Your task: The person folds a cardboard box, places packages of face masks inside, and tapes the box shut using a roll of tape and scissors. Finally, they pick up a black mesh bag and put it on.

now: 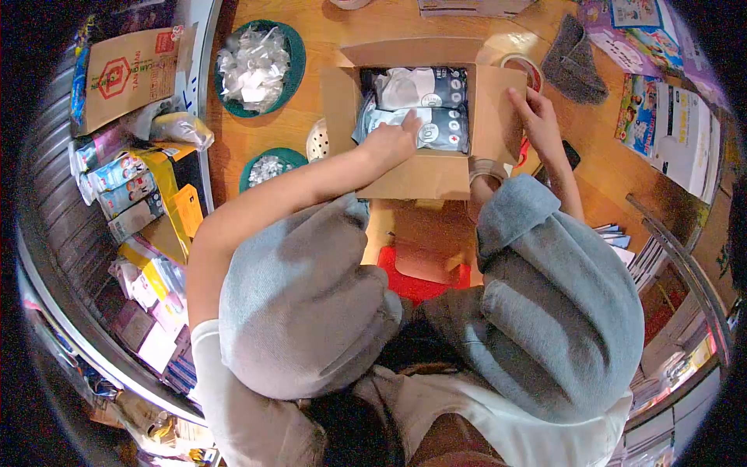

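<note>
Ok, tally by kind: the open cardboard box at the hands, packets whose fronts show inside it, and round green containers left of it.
Open cardboard box: 1
Packets: 2
Green containers: 2
Total: 5

Small print [455,84] on the grey packets [442,140] illegible, black object [573,155] partly behind the right forearm [563,185]

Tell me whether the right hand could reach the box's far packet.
Probably yes: the box is open, and the left hand, over the near packet, leaves most of the far packet uncovered.
</note>
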The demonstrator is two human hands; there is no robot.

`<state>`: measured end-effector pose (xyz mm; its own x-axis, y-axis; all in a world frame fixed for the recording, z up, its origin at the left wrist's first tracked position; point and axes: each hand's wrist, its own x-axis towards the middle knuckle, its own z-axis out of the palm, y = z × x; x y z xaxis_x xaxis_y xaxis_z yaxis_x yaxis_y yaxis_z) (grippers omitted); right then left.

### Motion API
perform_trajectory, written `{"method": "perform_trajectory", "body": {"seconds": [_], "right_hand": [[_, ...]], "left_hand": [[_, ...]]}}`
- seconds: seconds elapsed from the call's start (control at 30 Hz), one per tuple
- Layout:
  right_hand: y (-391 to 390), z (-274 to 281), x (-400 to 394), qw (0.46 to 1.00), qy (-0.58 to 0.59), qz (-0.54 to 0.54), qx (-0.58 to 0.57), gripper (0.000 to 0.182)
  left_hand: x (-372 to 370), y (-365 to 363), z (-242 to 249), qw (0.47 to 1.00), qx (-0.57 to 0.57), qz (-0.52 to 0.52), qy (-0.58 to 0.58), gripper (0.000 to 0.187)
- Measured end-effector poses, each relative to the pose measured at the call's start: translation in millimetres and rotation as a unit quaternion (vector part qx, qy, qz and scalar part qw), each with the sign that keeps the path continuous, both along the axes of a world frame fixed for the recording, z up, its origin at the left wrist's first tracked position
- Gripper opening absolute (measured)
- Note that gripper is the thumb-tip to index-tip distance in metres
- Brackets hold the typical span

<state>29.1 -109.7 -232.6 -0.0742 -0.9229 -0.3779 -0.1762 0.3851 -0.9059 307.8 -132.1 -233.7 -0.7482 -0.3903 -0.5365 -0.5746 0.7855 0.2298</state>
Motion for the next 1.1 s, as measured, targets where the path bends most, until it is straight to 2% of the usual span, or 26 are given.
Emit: {"method": "perform_trajectory", "body": {"seconds": [0.07,0.17,0.27,0.37,0.47,0.57,0.73,0.77,0.83,0.9,0.97,1.03,1.1], "right_hand": [[0,3,3,1.0,-0.007,-0.01,-0.01,0.03],[-1,11,5,1.0,-0.011,-0.015,-0.002,0.03],[0,11,5,1.0,-0.013,-0.007,0.002,0.03],[0,5,3,1.0,0.003,0.0,0.005,0.03],[0,0,-1,0.999,0.029,0.011,0.017,0.03],[1,-7,-3,0.999,0.039,0.006,0.011,0.031],[0,5,2,1.0,0.012,0.015,0.008,0.029],[-1,8,1,0.998,0.044,0.032,0.017,0.029],[-4,16,0,0.992,0.107,0.063,0.03,0.029],[-4,22,5,0.997,0.061,0.049,0.019,0.029],[-4,24,8,0.999,0.023,0.028,0.007,0.032],[0,28,14,1.0,-0.011,-0.001,-0.004,0.039],[-4,47,18,0.996,-0.069,0.064,0.01,0.035]], "left_hand": [[-4,-8,19,1.0,0.016,-0.018,0.014,0.055],[-3,-28,32,0.985,0.146,-0.071,-0.05,0.055],[-15,-32,39,0.942,0.325,0.023,-0.076,0.059],[-18,-22,29,0.923,0.363,0.086,-0.095,0.074],[-13,-12,-5,0.909,0.391,0.133,-0.057,0.08],[-18,-20,-2,0.898,0.415,0.129,-0.067,0.082],[-12,-11,-21,0.91,0.393,0.125,-0.044,0.078],[-10,-8,-24,0.913,0.385,0.131,-0.043,0.077],[-9,-7,-13,0.925,0.351,0.14,-0.043,0.073],[-6,-9,2,0.942,0.298,0.147,-0.044,0.066],[2,-34,44,0.936,0.333,0.105,0.03,0.051],[25,-50,76,0.863,0.375,0.246,0.23,0.039],[47,-66,108,0.866,0.209,0.313,0.329,0.028]]}}
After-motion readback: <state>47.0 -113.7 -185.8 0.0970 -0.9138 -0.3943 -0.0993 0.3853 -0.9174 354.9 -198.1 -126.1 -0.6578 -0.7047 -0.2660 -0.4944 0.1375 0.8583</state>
